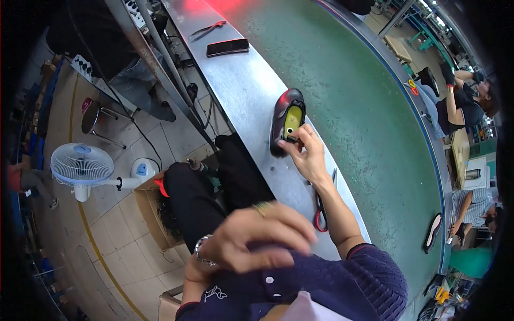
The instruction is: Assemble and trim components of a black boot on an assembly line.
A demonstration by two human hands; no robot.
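A dark shoe [279, 120] with a yellow-green insole [293, 119] stands upright on the metal bench top, its toe pointing away from me. My right hand [307, 152] is at the heel end, thumb and fingertips pinched on its back rim; a small dark piece shows between them, and I cannot make out whether it belongs to the shoe. My left hand [262, 235] is raised close to my chest, slightly blurred, with bent fingers apart from the thumb and nothing visible in it. Scissors [320, 218] with red and black handles lie beside my right forearm, partly hidden.
The narrow metal bench [243, 80] runs beside a wide green conveyor belt [342, 107]. A phone [227, 47] and red-handled snips [208, 30] lie further up. Another shoe [432, 233] rests at the belt's far side, near co-workers. A fan [83, 165] stands at left.
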